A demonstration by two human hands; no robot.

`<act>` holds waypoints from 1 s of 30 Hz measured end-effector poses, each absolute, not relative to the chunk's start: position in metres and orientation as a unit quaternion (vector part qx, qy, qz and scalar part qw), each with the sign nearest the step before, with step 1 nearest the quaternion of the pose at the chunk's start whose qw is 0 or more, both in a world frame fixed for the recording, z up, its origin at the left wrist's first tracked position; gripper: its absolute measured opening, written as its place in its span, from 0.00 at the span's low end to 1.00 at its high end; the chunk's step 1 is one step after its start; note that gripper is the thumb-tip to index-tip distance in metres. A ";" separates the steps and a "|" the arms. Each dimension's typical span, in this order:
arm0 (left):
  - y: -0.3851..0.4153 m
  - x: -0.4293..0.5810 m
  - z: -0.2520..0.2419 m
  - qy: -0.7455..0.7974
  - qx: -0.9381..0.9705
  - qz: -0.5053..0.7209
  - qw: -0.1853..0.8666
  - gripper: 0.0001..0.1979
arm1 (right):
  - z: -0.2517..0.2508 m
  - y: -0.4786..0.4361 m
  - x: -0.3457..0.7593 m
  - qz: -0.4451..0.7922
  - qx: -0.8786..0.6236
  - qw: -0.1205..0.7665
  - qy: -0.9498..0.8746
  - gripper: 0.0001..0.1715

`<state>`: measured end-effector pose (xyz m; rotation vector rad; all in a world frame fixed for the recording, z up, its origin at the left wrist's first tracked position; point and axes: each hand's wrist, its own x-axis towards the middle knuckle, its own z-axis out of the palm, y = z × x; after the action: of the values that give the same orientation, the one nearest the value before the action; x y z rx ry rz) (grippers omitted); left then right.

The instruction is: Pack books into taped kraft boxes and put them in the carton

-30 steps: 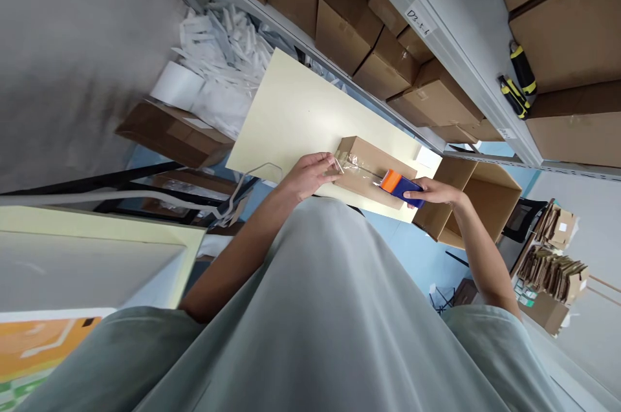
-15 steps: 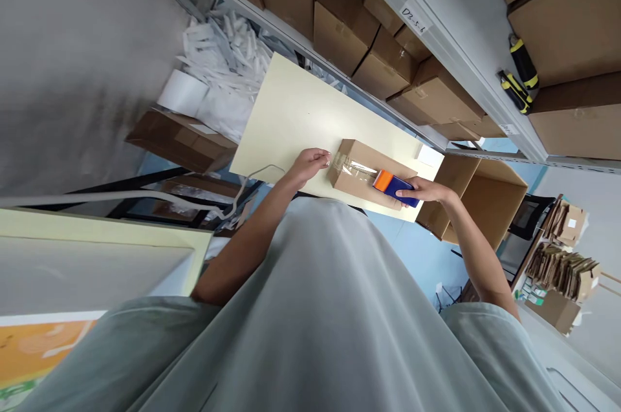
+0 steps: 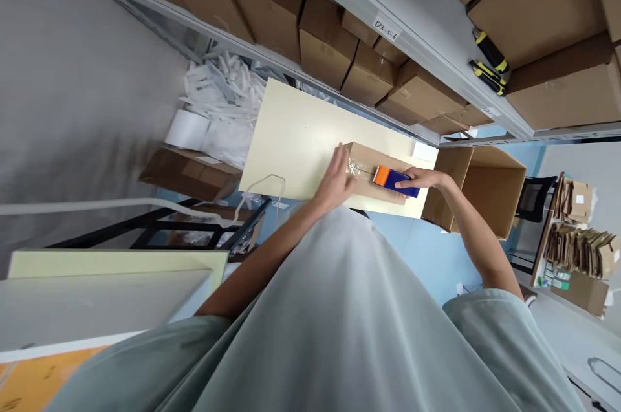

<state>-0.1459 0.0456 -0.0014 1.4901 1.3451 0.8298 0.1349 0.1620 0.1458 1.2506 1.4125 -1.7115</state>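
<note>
A long, closed cardboard box (image 3: 383, 154) lies on a pale yellow tabletop (image 3: 295, 134), with clear tape along its top near the left end. My left hand (image 3: 336, 182) rests against that left end, fingers stretched out and pointing away from me. In my right hand (image 3: 420, 179) is a blue and orange tape dispenser (image 3: 395, 182), fingers wrapped round its blue body. The dispenser's orange end faces left and sits on or just above the box's top. Whether tape runs out of it I cannot make out.
Several cardboard boxes (image 3: 330, 43) fill the shelf behind the table. Two yellow-black utility knives (image 3: 489, 77) lie on the upper shelf. An open carton (image 3: 495, 189) stands at the right end. White packing material (image 3: 223, 92) is heaped left, and a pale cable (image 3: 145, 203) crosses there.
My left hand has moved right and opened from a pinch onto the box's left end. My right hand keeps the tape dispenser at about the same spot. The whole view has shifted slightly.
</note>
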 end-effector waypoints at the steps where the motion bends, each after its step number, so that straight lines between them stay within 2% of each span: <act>1: 0.045 -0.139 0.003 0.519 0.661 0.303 0.449 0.51 | 0.145 0.161 0.135 -0.643 0.470 0.292 0.530 0.45; 3: 0.046 -0.128 0.008 0.478 0.737 0.229 0.420 0.64 | 0.143 0.159 0.137 -0.644 0.472 0.289 0.528 0.45; 5: 0.049 -0.121 0.006 0.466 0.772 0.177 0.395 0.69 | 0.142 0.156 0.137 -0.646 0.478 0.287 0.521 0.45; 15: 0.051 -0.118 -0.008 0.483 0.777 0.157 0.373 0.65 | 0.132 0.152 0.143 -0.663 0.457 0.278 0.523 0.45; 20: 0.052 -0.119 -0.007 0.495 0.773 0.152 0.367 0.59 | 0.119 0.146 0.158 -0.679 0.422 0.223 0.558 0.44; 24: 0.051 -0.117 -0.005 0.506 0.771 0.138 0.360 0.59 | 0.120 0.143 0.179 -0.694 0.391 0.177 0.578 0.41; 30: 0.052 -0.111 0.001 0.535 0.758 0.118 0.354 0.58 | 0.146 0.145 0.274 -0.713 0.429 0.220 0.509 0.41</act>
<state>-0.1114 0.0518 0.0010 1.9589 1.3829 0.3043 0.2745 0.1446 0.1458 1.1876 1.4082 -1.9725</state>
